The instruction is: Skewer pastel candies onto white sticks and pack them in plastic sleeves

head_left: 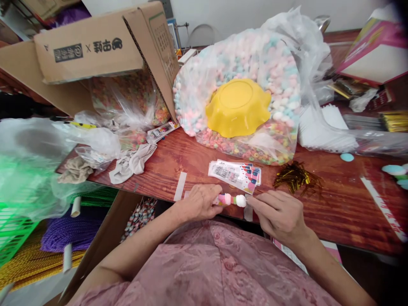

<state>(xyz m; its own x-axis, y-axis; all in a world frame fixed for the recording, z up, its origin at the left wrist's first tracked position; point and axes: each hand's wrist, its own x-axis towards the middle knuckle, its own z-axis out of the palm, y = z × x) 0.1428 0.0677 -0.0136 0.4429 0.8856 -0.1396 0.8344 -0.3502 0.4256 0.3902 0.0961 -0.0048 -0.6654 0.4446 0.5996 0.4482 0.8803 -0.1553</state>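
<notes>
Close to the table's front edge, my left hand is closed around one end of a candy skewer. Pink and white marshmallows and a bit of green show along it. At the white end, the fingers of my right hand are pinched together; what lies between them is too small to make out. Just beyond my hands lies a small pile of printed cards. A bunch of gold tinsel strips rests farther right, past my right hand.
A large clear bag of pastel marshmallows carries an upturned yellow bowl. At left stands an open cardboard box with bagged candy. Crumpled cloths lie by the left edge. Below are bundles of purple cord and a green basket.
</notes>
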